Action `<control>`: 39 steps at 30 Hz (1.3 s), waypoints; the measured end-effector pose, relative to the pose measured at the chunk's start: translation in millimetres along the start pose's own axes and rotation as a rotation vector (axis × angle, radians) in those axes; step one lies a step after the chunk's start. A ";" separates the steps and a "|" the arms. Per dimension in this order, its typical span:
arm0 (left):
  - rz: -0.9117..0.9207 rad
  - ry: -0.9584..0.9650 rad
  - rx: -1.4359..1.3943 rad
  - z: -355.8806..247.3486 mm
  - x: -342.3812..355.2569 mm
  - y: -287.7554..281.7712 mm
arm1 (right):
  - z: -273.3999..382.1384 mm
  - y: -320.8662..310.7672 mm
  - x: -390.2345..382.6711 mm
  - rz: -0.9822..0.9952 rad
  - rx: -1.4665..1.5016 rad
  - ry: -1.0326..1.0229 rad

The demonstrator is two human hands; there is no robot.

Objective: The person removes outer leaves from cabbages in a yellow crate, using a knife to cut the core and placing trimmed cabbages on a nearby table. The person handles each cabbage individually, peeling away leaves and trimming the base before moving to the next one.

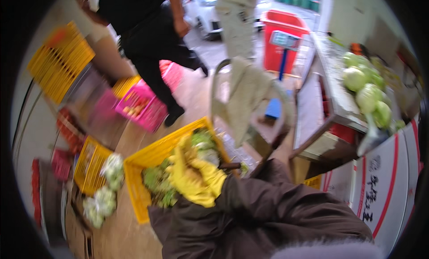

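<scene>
My left hand (181,176) and my right hand (208,183), both in yellow gloves, overlap above a yellow plastic crate (136,183) in front of me. Their fingers blend together, so I cannot make out their grip or whether anything is between them. Leafy greens (156,187) lie in the crate beneath and beside my gloves, with a paler green head (203,143) at its far end. Dark brown sleeves (268,205) reach in from the lower edge. Just beyond the crate stands a chair (216,93) with a pale cloth (243,98) draped over it.
A person in black (143,40) and another in pale trousers (234,31) stand ahead. Pink crates (149,116), yellow crates (60,58) and bagged vegetables (103,205) line the left. At right are a cabbage-laden counter (319,44), white boxes (380,178) and a red bin (277,44).
</scene>
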State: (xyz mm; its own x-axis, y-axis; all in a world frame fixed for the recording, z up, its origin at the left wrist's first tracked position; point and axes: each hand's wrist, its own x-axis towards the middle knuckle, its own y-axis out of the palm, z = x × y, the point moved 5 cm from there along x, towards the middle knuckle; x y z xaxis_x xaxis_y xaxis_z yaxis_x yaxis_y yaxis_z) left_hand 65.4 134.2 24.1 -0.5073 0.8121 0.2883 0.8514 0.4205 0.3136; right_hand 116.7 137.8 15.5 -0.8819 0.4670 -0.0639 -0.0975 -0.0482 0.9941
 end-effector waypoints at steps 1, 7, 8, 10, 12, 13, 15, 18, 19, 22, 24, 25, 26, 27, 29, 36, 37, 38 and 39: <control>-0.007 0.089 -0.093 -7.7 -3.5 -4.8 | 1.9 -0.1 -2.0 0.055 0.011 0.015; -0.425 0.125 0.038 -16.3 -37.7 -60.9 | 20.0 3.6 -1.4 -0.066 -0.057 -0.263; -0.462 -0.280 -0.613 12.4 -39.1 -63.0 | 11.6 7.2 1.3 -0.020 -0.101 -0.233; -0.401 -0.402 -0.995 30.3 -52.0 -48.0 | -10.2 5.9 7.9 -0.036 -0.195 -0.115; -0.381 -0.475 -1.135 45.1 -65.5 -31.3 | -21.2 -3.8 11.2 -0.142 -0.124 -0.070; -0.375 -0.470 -1.088 48.5 -70.6 -26.9 | -24.4 -10.3 11.2 -0.222 -0.141 -0.052; -0.435 -0.478 -0.777 47.9 -81.8 -31.5 | -27.2 -16.1 15.5 -0.238 -0.077 0.021; -0.315 -0.618 -0.783 37.8 -76.8 -30.3 | -21.2 -24.7 28.0 -0.297 -0.060 0.240; -0.105 -0.522 -0.271 20.1 -70.7 -40.5 | -17.6 -22.5 33.5 -0.186 -0.118 0.273; 0.307 -0.320 0.502 -21.3 -53.1 -65.4 | 28.3 -39.1 49.5 -0.208 -0.629 0.087; -0.019 -0.421 0.150 -37.2 -37.8 -109.7 | 72.3 -49.5 44.2 -0.260 -1.314 -0.162; -0.224 -0.391 -0.008 -50.8 -37.5 -140.6 | 90.8 -46.9 37.1 -0.194 -1.722 -0.343; -0.305 -0.402 0.046 -60.2 -32.0 -173.7 | 98.8 -61.6 33.9 -0.259 -1.929 -0.185; -0.320 -0.280 0.039 -72.2 -25.1 -204.7 | 104.0 -77.7 28.2 -0.370 -2.139 0.001; -0.615 -0.527 0.020 -51.1 -21.1 -271.4 | 93.7 -82.4 12.2 -0.195 -2.465 -0.100; -0.339 -0.963 1.124 64.5 -17.0 -372.8 | 6.1 -97.1 -23.6 0.015 -2.048 -0.379; -0.294 -1.026 1.226 75.5 -7.8 -381.6 | -3.7 -100.4 -19.9 0.139 -2.119 -0.485; -0.282 -1.062 1.261 85.5 0.3 -387.5 | -5.0 -112.6 -20.1 0.072 -2.060 -0.302; -0.294 -1.102 1.309 93.4 8.0 -393.8 | -5.7 -128.9 -15.4 -0.003 -1.984 -0.115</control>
State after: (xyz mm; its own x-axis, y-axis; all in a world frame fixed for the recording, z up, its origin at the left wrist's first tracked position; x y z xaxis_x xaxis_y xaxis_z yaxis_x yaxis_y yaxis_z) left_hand -261.5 12.9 -181.6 -0.8052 0.2925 -0.5158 0.5734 0.1627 -0.8029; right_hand 140.2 131.8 -112.1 -0.8601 0.5096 0.0208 -0.4550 -0.7482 -0.4830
